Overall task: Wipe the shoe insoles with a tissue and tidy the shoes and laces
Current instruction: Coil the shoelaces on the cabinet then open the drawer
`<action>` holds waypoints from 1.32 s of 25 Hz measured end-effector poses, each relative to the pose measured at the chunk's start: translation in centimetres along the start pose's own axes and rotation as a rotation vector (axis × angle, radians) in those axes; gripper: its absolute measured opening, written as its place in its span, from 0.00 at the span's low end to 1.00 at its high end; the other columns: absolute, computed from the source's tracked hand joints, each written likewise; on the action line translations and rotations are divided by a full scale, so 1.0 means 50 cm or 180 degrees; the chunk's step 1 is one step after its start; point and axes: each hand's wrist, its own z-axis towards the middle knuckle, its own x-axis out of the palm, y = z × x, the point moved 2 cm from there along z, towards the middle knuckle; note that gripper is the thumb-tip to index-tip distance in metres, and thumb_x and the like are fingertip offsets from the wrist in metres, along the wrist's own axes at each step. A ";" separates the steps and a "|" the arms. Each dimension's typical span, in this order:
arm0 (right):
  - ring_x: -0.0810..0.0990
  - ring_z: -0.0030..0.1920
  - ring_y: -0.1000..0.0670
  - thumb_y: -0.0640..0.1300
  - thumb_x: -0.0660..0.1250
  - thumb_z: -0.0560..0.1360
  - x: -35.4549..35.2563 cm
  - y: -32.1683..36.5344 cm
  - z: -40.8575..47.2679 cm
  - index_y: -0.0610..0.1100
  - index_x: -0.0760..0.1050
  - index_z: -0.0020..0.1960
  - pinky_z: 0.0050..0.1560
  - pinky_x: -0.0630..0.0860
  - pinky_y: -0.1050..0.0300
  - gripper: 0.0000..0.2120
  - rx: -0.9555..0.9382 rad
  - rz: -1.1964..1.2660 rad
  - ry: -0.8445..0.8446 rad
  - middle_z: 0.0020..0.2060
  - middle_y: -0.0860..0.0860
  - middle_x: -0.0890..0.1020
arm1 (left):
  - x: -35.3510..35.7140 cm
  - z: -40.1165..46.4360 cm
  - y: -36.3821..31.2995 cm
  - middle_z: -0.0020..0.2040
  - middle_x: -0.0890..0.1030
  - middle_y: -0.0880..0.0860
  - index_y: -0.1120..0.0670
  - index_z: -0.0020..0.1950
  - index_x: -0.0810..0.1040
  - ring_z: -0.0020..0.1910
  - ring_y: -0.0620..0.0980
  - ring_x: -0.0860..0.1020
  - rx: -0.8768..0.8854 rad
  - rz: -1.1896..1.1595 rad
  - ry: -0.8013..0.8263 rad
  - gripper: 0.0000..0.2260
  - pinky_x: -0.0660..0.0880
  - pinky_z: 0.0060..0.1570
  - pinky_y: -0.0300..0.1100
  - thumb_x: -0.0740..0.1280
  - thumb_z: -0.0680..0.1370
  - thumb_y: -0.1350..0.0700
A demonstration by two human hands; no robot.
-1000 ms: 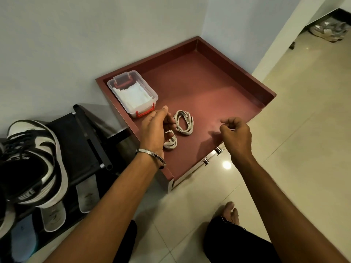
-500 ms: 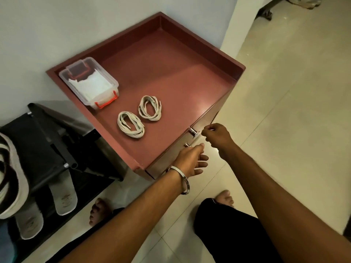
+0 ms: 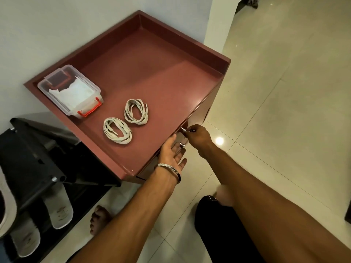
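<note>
Nearest, left hand (image 3: 171, 152) flat and open against the drawer front (image 3: 180, 138); right hand (image 3: 197, 134) pinching the metal handle (image 3: 183, 129). Beyond, on the red desk (image 3: 152, 73), two coiled laces (image 3: 126, 121) beside the tissue box (image 3: 71, 91).

Indoor light is dim and warm, from overhead: a small round glare spot sits on the glossy floor tiles (image 3: 219, 140) just past the right hand (image 3: 197, 135). The red cabinet top (image 3: 152, 59) carries a soft sheen toward 3 o'clock. Deep shadow swallows the black shoe rack (image 3: 34, 158) at 8 o'clock. Wide-angle bending curves the wall edges toward 12 o'clock. The forearms at 6 o'clock look soft, and a smeared patch blurs the knee area
</note>
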 end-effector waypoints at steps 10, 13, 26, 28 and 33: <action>0.77 0.46 0.47 0.47 0.70 0.77 -0.062 -0.023 -0.030 0.41 0.76 0.58 0.45 0.74 0.54 0.14 -0.0156 -0.0569 0.0043 0.46 0.48 0.78 | 0.002 -0.017 0.065 0.56 0.81 0.48 0.46 0.71 0.67 0.54 0.52 0.79 -0.0155 0.0134 -0.0095 0.29 0.69 0.56 0.57 0.59 0.75 0.31; 0.77 0.46 0.47 0.44 0.72 0.75 -0.101 -0.036 -0.045 0.39 0.78 0.57 0.46 0.74 0.55 0.13 -0.0146 -0.0903 0.0096 0.46 0.48 0.79 | 0.007 -0.036 0.105 0.54 0.83 0.48 0.44 0.72 0.66 0.53 0.54 0.79 -0.0275 0.0463 -0.0069 0.32 0.69 0.56 0.58 0.55 0.74 0.28; 0.84 0.46 0.45 0.44 0.76 0.70 -0.233 -0.102 -0.088 0.38 0.80 0.56 0.30 0.71 0.61 0.16 0.0359 -0.1858 0.0573 0.48 0.44 0.84 | 0.061 -0.132 0.224 0.59 0.81 0.54 0.52 0.72 0.65 0.51 0.56 0.77 -0.0716 0.0407 0.0007 0.34 0.72 0.14 0.43 0.56 0.75 0.30; 0.83 0.41 0.48 0.45 0.76 0.70 -0.227 -0.103 -0.090 0.39 0.81 0.54 0.30 0.71 0.61 0.16 0.0302 -0.1956 0.0550 0.44 0.45 0.84 | 0.057 -0.134 0.224 0.58 0.81 0.55 0.54 0.72 0.64 0.48 0.56 0.78 -0.0711 0.0491 0.0041 0.35 0.72 0.15 0.42 0.56 0.75 0.30; 0.82 0.45 0.45 0.41 0.75 0.71 -0.228 -0.097 -0.092 0.38 0.80 0.54 0.38 0.72 0.60 0.14 0.0015 -0.2272 0.0409 0.41 0.48 0.80 | 0.030 -0.130 0.227 0.56 0.82 0.55 0.56 0.64 0.72 0.32 0.49 0.84 -0.0856 0.0832 0.0216 0.36 0.79 0.45 0.48 0.55 0.73 0.26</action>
